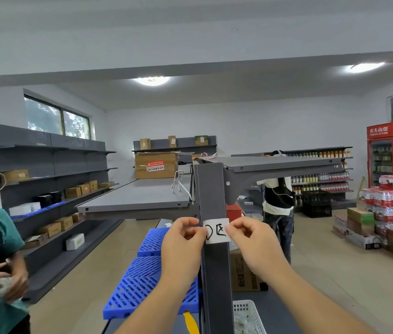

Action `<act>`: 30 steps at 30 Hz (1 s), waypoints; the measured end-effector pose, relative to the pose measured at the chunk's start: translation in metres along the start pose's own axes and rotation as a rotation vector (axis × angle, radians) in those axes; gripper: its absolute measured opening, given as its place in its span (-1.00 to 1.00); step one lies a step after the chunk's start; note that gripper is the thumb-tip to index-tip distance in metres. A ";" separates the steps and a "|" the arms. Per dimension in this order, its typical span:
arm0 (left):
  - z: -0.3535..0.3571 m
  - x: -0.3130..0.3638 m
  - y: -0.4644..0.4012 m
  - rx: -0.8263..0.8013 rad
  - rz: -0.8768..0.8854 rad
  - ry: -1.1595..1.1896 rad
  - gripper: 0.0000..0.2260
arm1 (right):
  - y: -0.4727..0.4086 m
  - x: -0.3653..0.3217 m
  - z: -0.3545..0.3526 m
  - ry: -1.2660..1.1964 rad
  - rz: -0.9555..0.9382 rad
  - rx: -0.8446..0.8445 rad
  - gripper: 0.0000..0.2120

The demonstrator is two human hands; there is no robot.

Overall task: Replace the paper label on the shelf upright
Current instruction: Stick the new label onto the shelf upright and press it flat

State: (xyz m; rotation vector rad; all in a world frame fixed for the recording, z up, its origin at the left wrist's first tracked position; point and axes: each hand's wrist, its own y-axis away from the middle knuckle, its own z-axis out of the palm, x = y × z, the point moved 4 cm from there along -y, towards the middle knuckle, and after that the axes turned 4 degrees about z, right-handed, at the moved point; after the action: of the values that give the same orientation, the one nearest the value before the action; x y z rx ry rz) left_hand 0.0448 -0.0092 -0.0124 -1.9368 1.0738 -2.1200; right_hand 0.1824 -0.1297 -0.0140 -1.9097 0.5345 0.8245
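Below the hands, blue plastic pallets point(142, 283) lie on the lower shelf, with a white basket point(248, 312) under the right forearm and a cardboard box point(243, 273) behind it. Beyond the right hand stands a person in a dark vest point(278, 196). The paper label point(216, 231) sits on the grey shelf upright point(211, 189), between both hands. The left hand point(182, 239) pinches its left edge; the right hand point(251, 239) pinches its right edge, both forearms reaching up and forward.
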 end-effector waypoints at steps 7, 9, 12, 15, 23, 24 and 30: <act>0.002 0.003 -0.001 0.071 0.089 -0.110 -0.86 | -0.007 -0.002 0.007 0.056 -0.047 0.009 -0.82; 0.003 0.004 -0.001 0.082 0.093 -0.126 -0.87 | -0.008 -0.003 0.009 0.086 -0.070 0.022 -0.80; 0.006 0.003 -0.001 0.092 0.093 -0.136 -0.87 | -0.010 -0.002 0.011 0.137 -0.083 0.044 -0.77; 0.009 0.001 -0.002 0.108 0.079 -0.139 -0.86 | -0.011 -0.001 0.012 0.155 -0.077 0.048 -0.77; 0.012 0.001 -0.003 0.126 0.059 -0.145 -0.85 | -0.015 0.001 0.016 0.171 -0.060 0.039 -0.75; 0.013 0.001 -0.003 0.126 0.057 -0.146 -0.85 | -0.016 0.002 0.016 0.175 -0.057 0.036 -0.74; 0.014 0.002 -0.004 0.136 0.052 -0.164 -0.85 | -0.017 -0.002 0.017 0.200 -0.046 0.037 -0.75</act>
State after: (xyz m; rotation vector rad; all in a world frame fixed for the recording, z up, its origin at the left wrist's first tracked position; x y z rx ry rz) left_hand 0.0587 -0.0127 -0.0093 -1.9570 0.9142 -1.9147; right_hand 0.1867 -0.1064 -0.0075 -1.9747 0.6192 0.5934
